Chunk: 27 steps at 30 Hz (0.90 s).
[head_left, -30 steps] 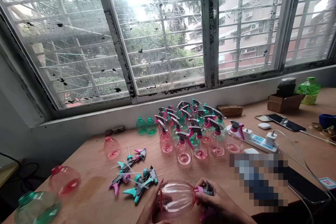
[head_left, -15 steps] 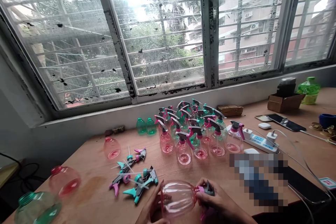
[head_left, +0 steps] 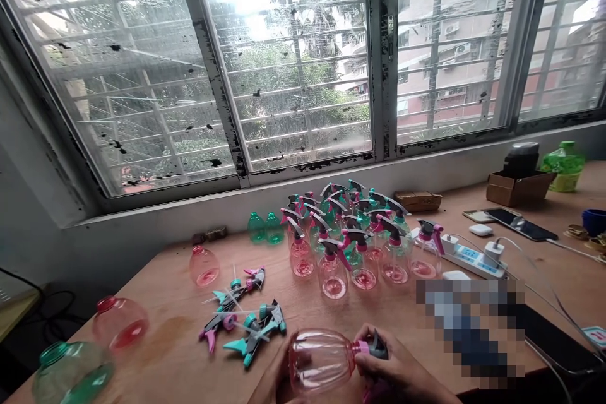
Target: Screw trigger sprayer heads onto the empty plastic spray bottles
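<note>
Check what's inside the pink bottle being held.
The pink bottle looks empty through its clear wall. The right hand and trigger head cover the neck, hiding any tube there.

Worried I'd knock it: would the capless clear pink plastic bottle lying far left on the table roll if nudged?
Probably: the clear pink plastic bottle lies on its rounded side, so it likely rolls. It looks empty and thin-walled, so probably light.

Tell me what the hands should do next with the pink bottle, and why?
Probably twist the trigger sprayer tight onto the pink bottle: the right hand holds it at the neck, and the left hand steadies the sideways bottle.
</note>
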Each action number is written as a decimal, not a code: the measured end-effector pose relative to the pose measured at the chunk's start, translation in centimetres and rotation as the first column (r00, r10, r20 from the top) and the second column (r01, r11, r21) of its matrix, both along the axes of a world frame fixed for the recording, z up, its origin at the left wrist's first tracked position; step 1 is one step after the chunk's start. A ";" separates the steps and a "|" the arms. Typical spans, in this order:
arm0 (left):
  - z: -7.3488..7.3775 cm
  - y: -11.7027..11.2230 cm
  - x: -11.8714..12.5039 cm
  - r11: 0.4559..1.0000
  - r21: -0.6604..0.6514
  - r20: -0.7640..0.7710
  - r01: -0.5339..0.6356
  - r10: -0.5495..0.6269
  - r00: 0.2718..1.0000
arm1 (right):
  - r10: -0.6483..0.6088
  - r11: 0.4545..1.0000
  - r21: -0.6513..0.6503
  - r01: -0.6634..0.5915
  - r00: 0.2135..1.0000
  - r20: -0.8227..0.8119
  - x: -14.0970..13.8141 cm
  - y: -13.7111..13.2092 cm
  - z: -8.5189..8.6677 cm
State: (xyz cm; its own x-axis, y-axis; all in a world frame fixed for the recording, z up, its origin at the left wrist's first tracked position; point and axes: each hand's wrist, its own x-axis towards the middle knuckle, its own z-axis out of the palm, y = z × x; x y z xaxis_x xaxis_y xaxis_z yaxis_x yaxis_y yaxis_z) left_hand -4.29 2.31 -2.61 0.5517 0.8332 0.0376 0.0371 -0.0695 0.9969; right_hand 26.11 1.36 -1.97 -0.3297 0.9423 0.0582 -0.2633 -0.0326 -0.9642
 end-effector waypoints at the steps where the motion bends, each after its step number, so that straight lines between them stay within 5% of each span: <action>1: 0.1 0.0 0.1 1.000 0.009 -0.005 -0.012 0.012 1.000 | -0.003 1.000 0.003 0.003 1.000 -0.003 -0.1 0.1 0.0; 7: 0.6 0.0 0.6 0.996 0.084 -0.041 -0.042 0.045 0.998 | -0.015 1.000 0.012 0.015 0.999 -0.033 -0.5 0.5 -0.6; 13: -1.1 -0.3 1.4 0.978 0.093 -0.016 -0.186 0.189 0.982 | -0.031 1.000 -0.009 0.030 0.997 -0.073 -0.2 0.8 -0.7; 21: 0.4 -0.9 1.6 0.972 0.180 -0.120 -0.148 0.171 0.978 | -0.013 1.000 0.009 0.013 1.000 0.001 0.2 0.2 0.2; 27: -0.3 -1.0 1.2 0.983 0.134 -0.090 -0.126 0.138 0.986 | 0.001 1.000 0.028 -0.003 0.997 0.075 0.3 -0.1 0.5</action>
